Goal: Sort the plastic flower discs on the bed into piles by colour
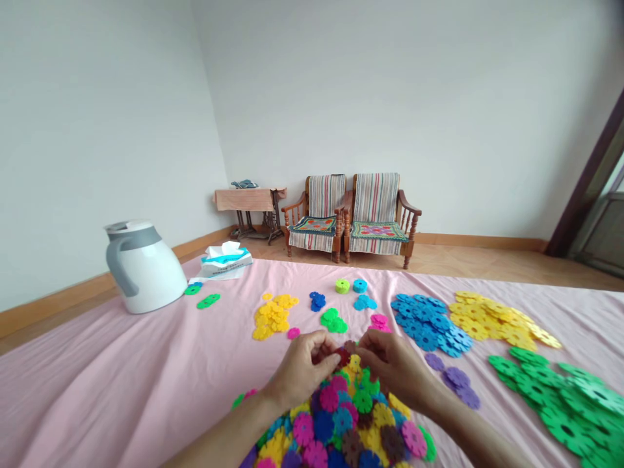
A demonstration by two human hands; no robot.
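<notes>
My left hand [306,364] reaches over the far end of a mixed heap of plastic interlocking discs [344,422]. Its thumb and fingers pinch a dark red disc [344,357]. Opposite it, my right hand [397,364] is closed, fingers curled inward; what its fingertips hold is hidden. A brown disc [350,346] shows between the two hands. Just beyond them lie bright green discs [333,320] and pink discs [379,322]. Purple discs [458,383] lie to the right of my right forearm.
Sorted piles of yellow [273,317], blue [424,322], large yellow [497,318] and large green discs [560,396] lie on the pink cloth [146,377]. A white jug [151,266] and a tissue box [227,261] stand left. Beyond are two wooden chairs [375,208].
</notes>
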